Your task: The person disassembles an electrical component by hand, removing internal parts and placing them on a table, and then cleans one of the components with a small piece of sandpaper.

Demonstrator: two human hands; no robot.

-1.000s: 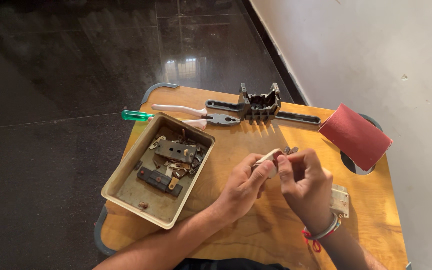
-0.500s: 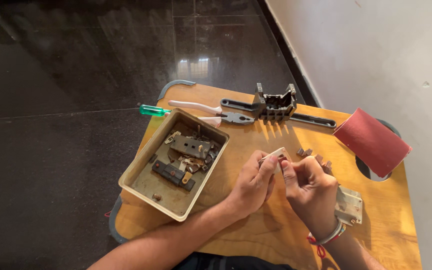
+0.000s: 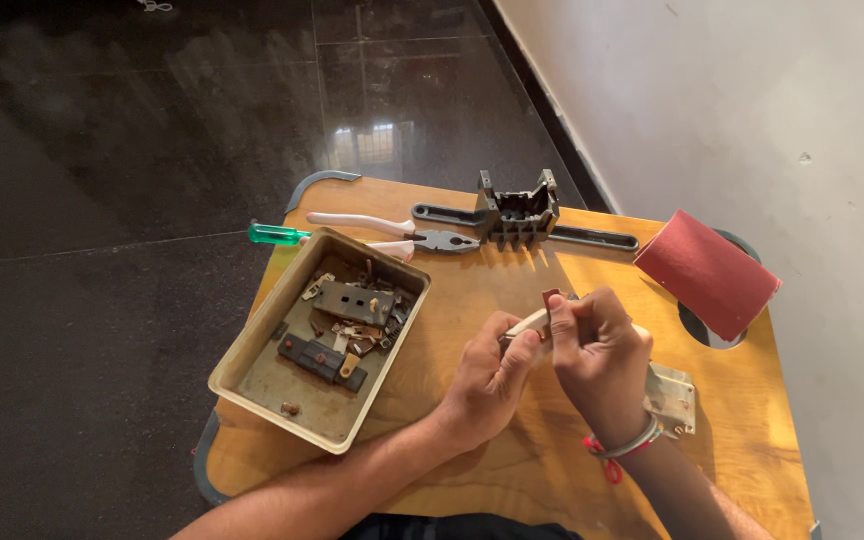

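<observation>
Fingers of the left hand are pinched on a small pale strip, and the right hand is clamped on its other end, held just above the wooden worktop. Open metal box of parts sits just to the left, pliers and a red sandpaper roll further back.

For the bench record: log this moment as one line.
left hand: pinches small pale part | right hand: rubs red scrap on it | metal box: left | sandpaper roll: right
</observation>
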